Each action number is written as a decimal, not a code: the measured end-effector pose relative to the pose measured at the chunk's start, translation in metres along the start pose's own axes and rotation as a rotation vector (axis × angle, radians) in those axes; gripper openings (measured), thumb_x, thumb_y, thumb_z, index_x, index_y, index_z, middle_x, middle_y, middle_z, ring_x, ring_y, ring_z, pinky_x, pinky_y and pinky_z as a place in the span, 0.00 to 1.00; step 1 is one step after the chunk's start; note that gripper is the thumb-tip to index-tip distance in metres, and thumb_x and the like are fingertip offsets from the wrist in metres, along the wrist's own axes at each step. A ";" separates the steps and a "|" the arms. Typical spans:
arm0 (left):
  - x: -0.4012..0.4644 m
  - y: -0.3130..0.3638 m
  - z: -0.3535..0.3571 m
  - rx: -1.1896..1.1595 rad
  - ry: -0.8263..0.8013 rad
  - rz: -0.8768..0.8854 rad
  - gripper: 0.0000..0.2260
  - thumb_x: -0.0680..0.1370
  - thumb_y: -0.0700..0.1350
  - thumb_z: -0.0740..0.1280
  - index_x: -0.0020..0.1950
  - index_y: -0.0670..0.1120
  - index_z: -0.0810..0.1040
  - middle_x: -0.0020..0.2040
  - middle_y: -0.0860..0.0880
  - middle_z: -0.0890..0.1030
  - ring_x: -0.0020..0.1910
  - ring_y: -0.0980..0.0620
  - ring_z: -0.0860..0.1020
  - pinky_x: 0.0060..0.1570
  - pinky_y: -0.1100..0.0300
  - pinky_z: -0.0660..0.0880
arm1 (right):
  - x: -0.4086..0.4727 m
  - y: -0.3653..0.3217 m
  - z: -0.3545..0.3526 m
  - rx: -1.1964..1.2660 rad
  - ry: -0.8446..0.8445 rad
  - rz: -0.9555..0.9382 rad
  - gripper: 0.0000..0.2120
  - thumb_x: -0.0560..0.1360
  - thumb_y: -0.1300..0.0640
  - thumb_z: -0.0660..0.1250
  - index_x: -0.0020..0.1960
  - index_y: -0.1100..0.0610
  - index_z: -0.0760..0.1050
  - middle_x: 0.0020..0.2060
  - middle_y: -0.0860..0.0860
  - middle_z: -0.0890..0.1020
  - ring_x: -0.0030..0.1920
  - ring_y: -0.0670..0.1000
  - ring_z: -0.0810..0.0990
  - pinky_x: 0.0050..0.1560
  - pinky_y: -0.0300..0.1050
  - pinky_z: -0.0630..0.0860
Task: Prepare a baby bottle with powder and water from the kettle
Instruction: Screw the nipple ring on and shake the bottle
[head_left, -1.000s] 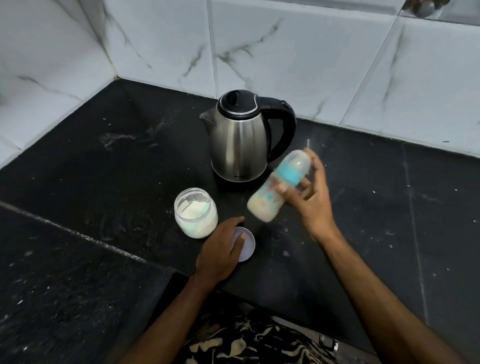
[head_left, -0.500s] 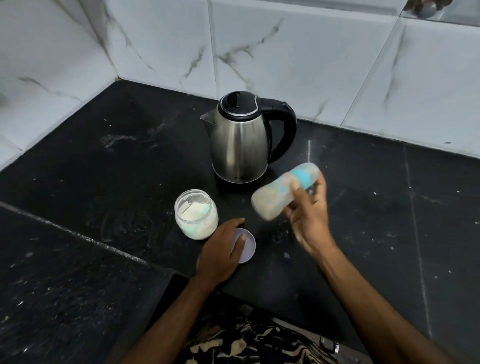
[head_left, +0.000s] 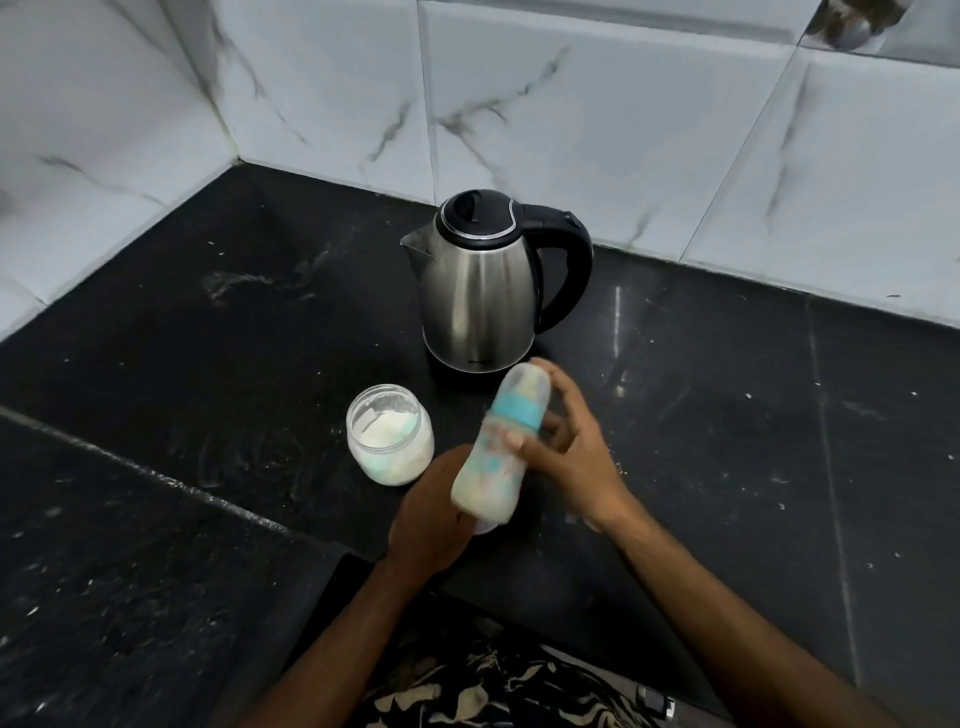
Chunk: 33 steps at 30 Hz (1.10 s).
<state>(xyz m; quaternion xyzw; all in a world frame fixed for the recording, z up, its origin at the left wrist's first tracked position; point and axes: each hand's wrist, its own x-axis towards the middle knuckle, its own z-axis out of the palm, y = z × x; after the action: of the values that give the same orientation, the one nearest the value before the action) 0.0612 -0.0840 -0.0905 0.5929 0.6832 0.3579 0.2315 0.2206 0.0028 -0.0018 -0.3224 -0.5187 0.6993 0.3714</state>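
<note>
blurred bottle (head_left: 498, 447) (gripped), lid (head_left: 484, 527) mostly hidden

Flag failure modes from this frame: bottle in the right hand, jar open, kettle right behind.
1. The right hand holds the capped, milky baby bottle tilted and motion-blurred, apparently mid-shake; it could slip, or leak if the teal collar is loose.
2. The powder jar stands open just left of the bottle; a swing could tip it or drip into the powder.
3. The kettle stands close behind the bottle's top; a wide stroke could strike it.
</note>
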 end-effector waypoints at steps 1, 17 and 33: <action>-0.001 0.000 0.001 0.029 0.025 0.007 0.21 0.78 0.53 0.63 0.68 0.44 0.73 0.65 0.51 0.76 0.61 0.52 0.76 0.64 0.65 0.66 | 0.004 -0.004 -0.001 0.110 0.110 -0.018 0.35 0.71 0.63 0.75 0.72 0.48 0.64 0.57 0.55 0.82 0.56 0.59 0.82 0.48 0.53 0.82; 0.003 0.000 0.001 0.072 0.056 0.090 0.17 0.79 0.52 0.61 0.67 0.51 0.71 0.63 0.54 0.76 0.61 0.55 0.74 0.62 0.75 0.61 | 0.004 0.001 -0.009 0.266 0.258 0.015 0.38 0.68 0.56 0.77 0.73 0.49 0.62 0.51 0.51 0.84 0.51 0.53 0.84 0.44 0.51 0.82; 0.003 -0.003 0.001 0.056 0.032 0.099 0.19 0.78 0.51 0.64 0.69 0.49 0.72 0.65 0.57 0.73 0.62 0.62 0.71 0.64 0.74 0.62 | -0.005 -0.001 -0.013 0.161 0.172 0.026 0.42 0.65 0.54 0.80 0.73 0.47 0.63 0.55 0.54 0.83 0.53 0.55 0.84 0.46 0.52 0.82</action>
<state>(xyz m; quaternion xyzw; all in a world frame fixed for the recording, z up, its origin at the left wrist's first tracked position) 0.0593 -0.0806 -0.0933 0.6266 0.6663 0.3590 0.1858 0.2343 0.0048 -0.0041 -0.3573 -0.4227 0.7133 0.4301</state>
